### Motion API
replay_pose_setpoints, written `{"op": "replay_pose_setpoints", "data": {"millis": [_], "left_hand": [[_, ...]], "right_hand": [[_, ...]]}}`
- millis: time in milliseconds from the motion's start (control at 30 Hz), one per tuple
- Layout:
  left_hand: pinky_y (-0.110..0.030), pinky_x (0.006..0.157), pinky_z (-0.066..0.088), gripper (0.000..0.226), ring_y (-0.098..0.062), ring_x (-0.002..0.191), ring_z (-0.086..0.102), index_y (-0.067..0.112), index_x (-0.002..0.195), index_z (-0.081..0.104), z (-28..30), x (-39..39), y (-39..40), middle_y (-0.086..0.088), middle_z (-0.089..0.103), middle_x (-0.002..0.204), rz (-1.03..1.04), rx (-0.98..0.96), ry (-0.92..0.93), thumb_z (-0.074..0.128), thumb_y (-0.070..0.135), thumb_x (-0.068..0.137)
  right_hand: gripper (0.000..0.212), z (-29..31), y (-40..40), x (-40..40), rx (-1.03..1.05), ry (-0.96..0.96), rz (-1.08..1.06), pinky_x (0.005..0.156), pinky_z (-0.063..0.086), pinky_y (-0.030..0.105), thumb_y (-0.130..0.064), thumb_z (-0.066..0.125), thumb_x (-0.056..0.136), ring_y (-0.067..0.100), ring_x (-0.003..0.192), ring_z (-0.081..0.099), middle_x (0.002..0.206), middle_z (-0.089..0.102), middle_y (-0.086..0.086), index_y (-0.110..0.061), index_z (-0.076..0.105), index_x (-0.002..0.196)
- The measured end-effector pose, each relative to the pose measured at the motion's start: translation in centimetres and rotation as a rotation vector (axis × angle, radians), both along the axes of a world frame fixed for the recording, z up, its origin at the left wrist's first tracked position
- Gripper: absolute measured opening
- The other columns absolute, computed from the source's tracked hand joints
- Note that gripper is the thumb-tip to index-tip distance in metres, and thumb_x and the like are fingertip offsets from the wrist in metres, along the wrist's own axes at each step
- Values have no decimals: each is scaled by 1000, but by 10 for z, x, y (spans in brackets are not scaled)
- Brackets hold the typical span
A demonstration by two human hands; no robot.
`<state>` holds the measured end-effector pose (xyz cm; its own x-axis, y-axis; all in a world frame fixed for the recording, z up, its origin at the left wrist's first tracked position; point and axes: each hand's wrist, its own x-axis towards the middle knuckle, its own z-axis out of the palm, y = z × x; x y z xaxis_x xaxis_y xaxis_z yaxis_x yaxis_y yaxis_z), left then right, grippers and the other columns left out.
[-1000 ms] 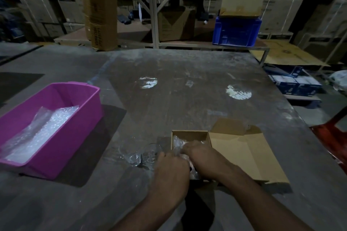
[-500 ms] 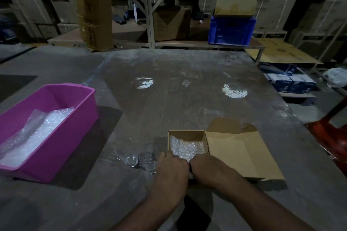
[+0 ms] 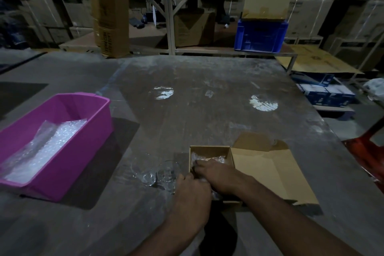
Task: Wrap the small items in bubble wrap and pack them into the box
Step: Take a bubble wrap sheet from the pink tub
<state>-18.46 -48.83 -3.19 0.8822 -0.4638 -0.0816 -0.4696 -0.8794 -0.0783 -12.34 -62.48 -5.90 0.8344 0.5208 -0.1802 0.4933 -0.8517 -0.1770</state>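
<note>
Since half a second ago, the right hand (image 3: 218,174) reaches into the small brown cardboard box (image 3: 209,149), its grip pressing the bubble-wrapped bundle (image 3: 216,160) down; the left hand's (image 3: 192,195) grip cannot be told. Next, the clear glasses (image 3: 164,174) at nine o'clock need wrapping.

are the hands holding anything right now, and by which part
The right hand reaches into the cardboard box and rests on the bubble wrap there. The left hand is at the box's near edge; whether either truly grips cannot be told.

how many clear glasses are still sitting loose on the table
2. Both small clear glasses stand side by side on the grey table, just left of the open brown cardboard box: one further left, one nearer the box. Others may lie hidden under the hands.
</note>
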Motion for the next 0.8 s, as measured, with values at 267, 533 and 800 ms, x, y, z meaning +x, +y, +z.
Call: {"op": "replay_pose_setpoints", "data": {"millis": [267,533,800], "left_hand": [[-42,96,34,27,-30,111,57,14,116,66,3,-1,-1,-9,68,116,-13,64,40,49,16,95],[-42,97,34,23,-31,108,58,15,108,69,7,-2,-4,-10,69,111,-61,89,43,50,17,96],[-43,97,33,26,-29,109,57,15,106,71,6,0,-7,-8,71,111,-26,47,58,47,24,99]], "right_hand": [[38,1,5,-3,-96,-33,-34,104,45,44,-25,50,99,30,132,45,147,47,8,-22,58,136],[31,37,-8,-29,-122,70,-191,89,46,32,-5,56,92,30,111,62,120,66,16,-8,69,120],[24,19,-13,-42,-63,207,-241,88,44,33,-15,58,95,30,109,62,118,66,16,-3,70,112]]}}
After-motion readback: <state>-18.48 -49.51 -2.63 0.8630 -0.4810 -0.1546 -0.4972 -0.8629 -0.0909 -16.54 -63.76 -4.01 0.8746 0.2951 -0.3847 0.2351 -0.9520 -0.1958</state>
